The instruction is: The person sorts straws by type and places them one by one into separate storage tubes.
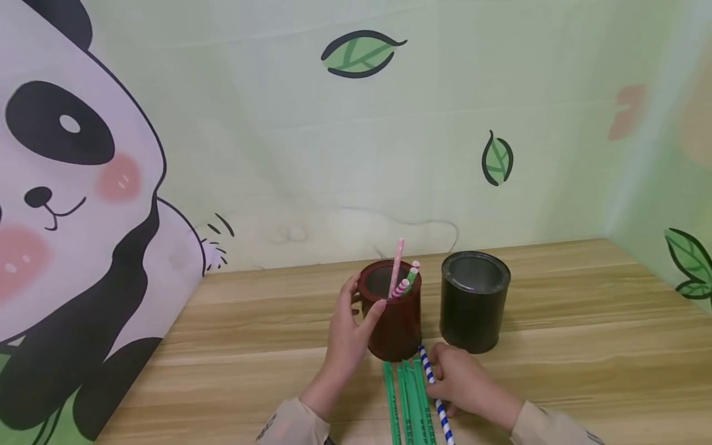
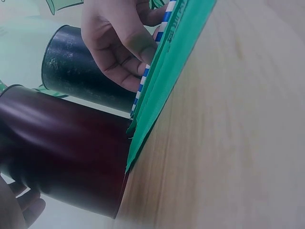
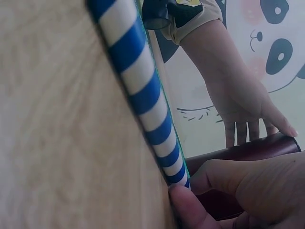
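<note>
My left hand (image 1: 349, 330) grips a dark red mug (image 1: 395, 334) by its left side, thumb near the rim and fingers around the far side. Several patterned paper straws (image 1: 397, 266), pink and green, stand leaning in the mug. Low by the table, my right hand (image 1: 464, 377) has a blue-and-white striped paper straw (image 1: 443, 415) between thumb and fingers. In the right wrist view the fingertips meet at one end of this striped straw (image 3: 151, 109). Right beside it lie several flat green wrapper-like strips (image 1: 414, 402) with dark print, their far ends close to the mug's base.
A black can (image 1: 473, 309), open at the top, stands to the right of the mug. Both stand on a wood-grain table (image 1: 250, 346). Behind rises a pale green backdrop (image 1: 267, 142) printed with a panda and leaves.
</note>
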A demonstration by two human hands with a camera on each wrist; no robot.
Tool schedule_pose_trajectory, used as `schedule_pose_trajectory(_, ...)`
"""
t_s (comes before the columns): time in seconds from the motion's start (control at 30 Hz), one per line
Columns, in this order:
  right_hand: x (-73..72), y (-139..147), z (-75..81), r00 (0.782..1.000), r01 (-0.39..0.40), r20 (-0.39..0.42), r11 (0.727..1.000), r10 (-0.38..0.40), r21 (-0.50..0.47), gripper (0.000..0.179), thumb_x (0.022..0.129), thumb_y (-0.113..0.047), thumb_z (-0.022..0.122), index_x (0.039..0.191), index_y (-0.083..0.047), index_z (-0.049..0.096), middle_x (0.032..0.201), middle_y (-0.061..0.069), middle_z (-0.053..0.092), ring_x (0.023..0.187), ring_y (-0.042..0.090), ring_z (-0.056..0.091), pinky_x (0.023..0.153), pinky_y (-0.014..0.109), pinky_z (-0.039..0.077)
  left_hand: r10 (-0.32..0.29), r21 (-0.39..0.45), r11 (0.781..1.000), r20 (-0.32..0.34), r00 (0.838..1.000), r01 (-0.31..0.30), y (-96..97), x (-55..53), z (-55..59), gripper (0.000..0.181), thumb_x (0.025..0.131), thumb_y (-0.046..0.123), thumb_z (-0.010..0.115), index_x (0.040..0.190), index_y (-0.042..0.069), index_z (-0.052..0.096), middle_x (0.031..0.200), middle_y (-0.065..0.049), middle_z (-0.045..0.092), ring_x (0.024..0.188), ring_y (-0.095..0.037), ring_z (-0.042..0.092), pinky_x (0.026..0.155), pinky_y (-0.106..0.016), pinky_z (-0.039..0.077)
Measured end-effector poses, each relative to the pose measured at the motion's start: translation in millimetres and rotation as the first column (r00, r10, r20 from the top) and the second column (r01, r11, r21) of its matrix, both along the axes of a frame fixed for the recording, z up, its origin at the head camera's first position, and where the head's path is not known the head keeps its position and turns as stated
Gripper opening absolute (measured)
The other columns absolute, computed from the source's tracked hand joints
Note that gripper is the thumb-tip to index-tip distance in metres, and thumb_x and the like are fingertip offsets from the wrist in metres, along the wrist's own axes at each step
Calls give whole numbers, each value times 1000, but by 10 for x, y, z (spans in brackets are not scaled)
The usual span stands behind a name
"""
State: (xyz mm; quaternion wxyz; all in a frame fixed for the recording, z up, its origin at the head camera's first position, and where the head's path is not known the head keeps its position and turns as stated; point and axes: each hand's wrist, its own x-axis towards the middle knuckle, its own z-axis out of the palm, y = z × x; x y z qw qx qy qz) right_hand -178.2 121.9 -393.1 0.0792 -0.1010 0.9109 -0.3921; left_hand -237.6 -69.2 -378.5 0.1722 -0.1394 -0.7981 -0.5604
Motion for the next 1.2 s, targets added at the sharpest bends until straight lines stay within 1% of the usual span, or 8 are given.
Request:
schedule_pose_trajectory(0.1,-1,-10,4,1000,12,7,1000,-12,4,33,72,2,70,101,2,55,72,6,50,42,13,53,38,26,47,3,1,1000,7,1000,-3,-4,5,4,64,90,39,64,145,20,38,135,-3,56,118,-24,54,95,-50,45)
schedule_pose_trajectory(0.23,1,-5,4,1000,17,10,1000,-17,-16,32,73,2,69,102,3,55,72,6,51,41,13,53,38,27,48,1,6,1000,18,1000,-2,-2,10,11,63,90,38,64,145,21,38,136,-2,55,118,-23,54,95,-49,45)
schedule_pose_trajectory(0.5,12,38,14,1000,-7,0,1000,7,-25,30,75,0,70,101,2,56,70,5,52,40,11,53,37,27,47,1,3,1000,19,1000,-1,5,15,10,62,91,38,63,145,22,38,137,-3,55,119,-24,54,95,-47,45)
schedule_pose_trajectory(0.73,22,108,53,997,-44,-58,998,41,-55,30,72,2,66,101,7,58,67,3,54,40,9,53,36,28,47,3,-3,1000,10,1000,-3,16,20,3,62,91,38,63,145,21,38,136,-3,55,118,-24,54,93,-43,45)
schedule_pose_trajectory(0.87,13,148,118,997,-66,-45,994,62,-92,33,72,2,64,104,8,57,68,3,55,43,10,55,37,30,49,3,-9,1000,6,1000,-3,20,17,-2,62,91,38,64,145,22,37,135,-2,55,117,-23,54,92,-41,45)
schedule_pose_trajectory(1.0,9,197,218,996,-88,-31,988,84,-131,33,75,1,64,106,5,55,71,4,55,44,13,56,40,34,50,2,-2,1000,16,1000,-2,24,14,-3,63,90,38,64,145,23,37,136,-1,54,118,-22,54,93,-40,45)
schedule_pose_trajectory(1.2,10,272,381,994,-103,-53,980,95,-171,34,76,0,63,109,3,54,77,5,54,46,14,55,42,37,52,9,2,1000,30,1000,-9,20,12,-4,64,90,39,65,145,23,37,136,0,54,118,-21,53,93,-39,44)
